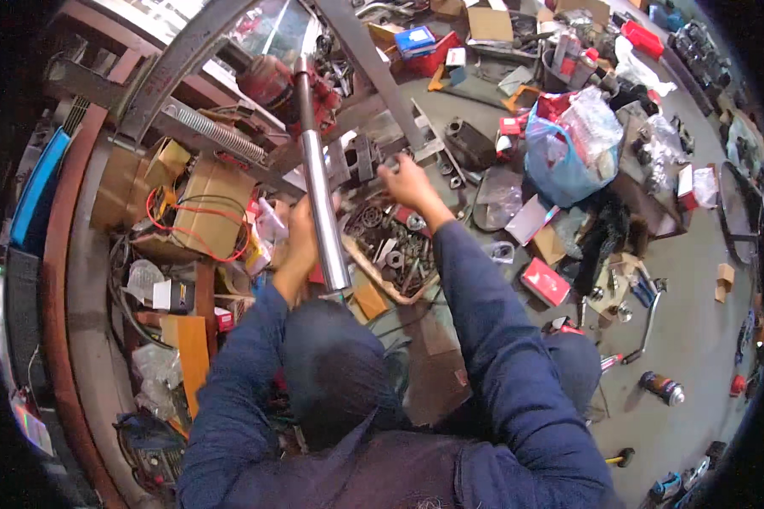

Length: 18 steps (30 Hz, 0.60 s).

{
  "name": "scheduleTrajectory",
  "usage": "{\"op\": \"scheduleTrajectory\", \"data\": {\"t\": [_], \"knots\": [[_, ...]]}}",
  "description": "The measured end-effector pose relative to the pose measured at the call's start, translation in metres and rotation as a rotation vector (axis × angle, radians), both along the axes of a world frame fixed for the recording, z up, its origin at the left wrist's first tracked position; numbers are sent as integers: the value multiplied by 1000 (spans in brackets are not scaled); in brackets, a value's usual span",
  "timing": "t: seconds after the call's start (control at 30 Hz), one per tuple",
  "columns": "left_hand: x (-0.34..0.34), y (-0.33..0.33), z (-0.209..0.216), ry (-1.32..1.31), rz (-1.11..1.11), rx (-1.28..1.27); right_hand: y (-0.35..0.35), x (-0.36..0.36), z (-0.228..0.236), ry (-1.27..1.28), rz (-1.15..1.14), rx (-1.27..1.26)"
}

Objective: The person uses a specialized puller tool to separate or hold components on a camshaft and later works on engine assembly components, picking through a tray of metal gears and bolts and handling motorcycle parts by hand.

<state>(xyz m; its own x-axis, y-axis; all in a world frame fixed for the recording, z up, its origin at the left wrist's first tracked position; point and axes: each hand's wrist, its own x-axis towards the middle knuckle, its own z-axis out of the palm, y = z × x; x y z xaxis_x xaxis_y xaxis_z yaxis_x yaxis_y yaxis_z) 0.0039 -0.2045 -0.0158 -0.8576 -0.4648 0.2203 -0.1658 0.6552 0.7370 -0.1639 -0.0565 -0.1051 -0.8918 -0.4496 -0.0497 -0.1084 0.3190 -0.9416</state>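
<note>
In front of me stands a metal press frame (373, 72) with a red jack (272, 89) in it. A long shiny steel pipe (321, 199) slants from the jack down toward my knees. Behind the pipe, my left hand (300, 237) is partly covered, and its fingers are hidden. My right hand (407, 182) reaches to the press bed, fingers curled beside a dark metal block (361, 159); what they pinch, if anything, is too small to make out. Below the hands lies a tray (373, 276) of loose metal parts.
At the left, a cardboard box (216, 199) holds red and black cables beside a coil spring (216, 133). A blue plastic bag (569, 161) stands at the right, near a red box (545, 282). A spray can (660, 388) lies on the floor (696, 331), right of my knee.
</note>
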Motion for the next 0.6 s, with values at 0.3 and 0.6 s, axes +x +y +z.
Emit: {"op": "scheduleTrajectory", "data": {"t": [0.3, 0.6], "knots": [[-68, -78, -48, 166, -2, 1090, -63, 2, 0, -95, -207, -145], [-92, -63, -72, 394, 71, 699, -55, -13, -20, -395, -7, -432]]}}
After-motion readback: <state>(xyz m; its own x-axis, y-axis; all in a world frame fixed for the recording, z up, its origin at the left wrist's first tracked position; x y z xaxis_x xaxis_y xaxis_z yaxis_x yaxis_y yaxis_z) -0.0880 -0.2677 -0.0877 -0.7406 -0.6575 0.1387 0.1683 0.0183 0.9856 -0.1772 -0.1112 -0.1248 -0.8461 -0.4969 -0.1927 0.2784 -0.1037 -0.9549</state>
